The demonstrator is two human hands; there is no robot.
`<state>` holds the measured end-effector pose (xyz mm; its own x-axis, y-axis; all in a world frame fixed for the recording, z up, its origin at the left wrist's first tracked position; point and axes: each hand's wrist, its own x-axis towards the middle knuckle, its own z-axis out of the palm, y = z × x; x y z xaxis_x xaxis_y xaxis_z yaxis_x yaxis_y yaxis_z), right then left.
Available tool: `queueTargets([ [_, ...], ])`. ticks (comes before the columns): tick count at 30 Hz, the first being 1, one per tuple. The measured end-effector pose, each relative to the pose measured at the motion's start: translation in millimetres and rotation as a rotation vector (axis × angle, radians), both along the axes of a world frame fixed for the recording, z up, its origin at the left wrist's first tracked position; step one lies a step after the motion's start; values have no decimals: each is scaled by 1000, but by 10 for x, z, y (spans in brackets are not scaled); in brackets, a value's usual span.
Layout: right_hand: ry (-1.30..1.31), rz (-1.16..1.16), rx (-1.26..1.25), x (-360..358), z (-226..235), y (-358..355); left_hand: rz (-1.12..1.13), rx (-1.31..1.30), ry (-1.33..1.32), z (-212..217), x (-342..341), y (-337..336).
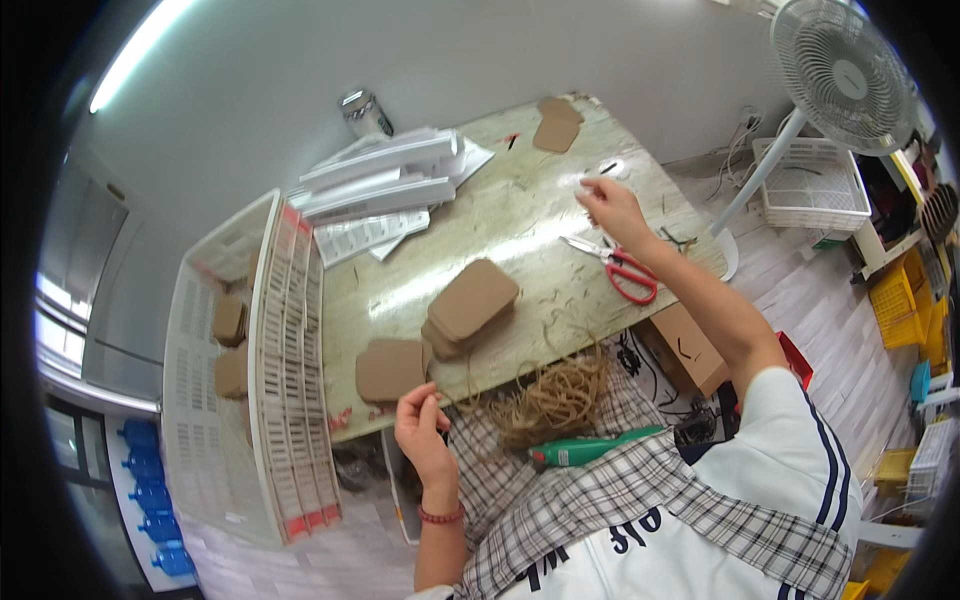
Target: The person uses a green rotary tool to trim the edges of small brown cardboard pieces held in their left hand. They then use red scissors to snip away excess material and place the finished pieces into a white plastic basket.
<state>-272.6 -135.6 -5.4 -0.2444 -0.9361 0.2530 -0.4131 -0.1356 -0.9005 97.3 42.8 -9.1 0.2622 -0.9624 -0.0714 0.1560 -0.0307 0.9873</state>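
Observation:
My left hand (421, 424) pinches a strand of brown twine at the near table edge, just below a flat brown cardboard tag (390, 368). A tangled bundle of the same twine (556, 395) lies on my lap. My right hand (611, 207) reaches far across the table, fingertips closed over something small near a clear round piece (609, 168); what it grips is too small to tell. A stack of brown cardboard tags (470, 303) sits mid-table. Red-handled scissors (624, 268) lie just beside my right wrist.
A white slotted crate (268, 400) with more brown tags stands at the table's left. White booklets (385, 180) and a can (365, 113) lie at the back. A green glue gun (585, 450) rests on my lap. A white fan (835, 70) and baskets stand right.

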Motion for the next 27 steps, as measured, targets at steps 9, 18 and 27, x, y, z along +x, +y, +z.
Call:
queueTargets([
  [9,581,564,-70,789,-532,2972,120,-481,-1094,130,115,-324],
  [18,817,464,110,803,-404,3201,-269,-354,-1554,-152,-332,-1453],
  [27,830,524,354,765,-531,3198,-152,-495,-1211,-51,-403,-1429],
])
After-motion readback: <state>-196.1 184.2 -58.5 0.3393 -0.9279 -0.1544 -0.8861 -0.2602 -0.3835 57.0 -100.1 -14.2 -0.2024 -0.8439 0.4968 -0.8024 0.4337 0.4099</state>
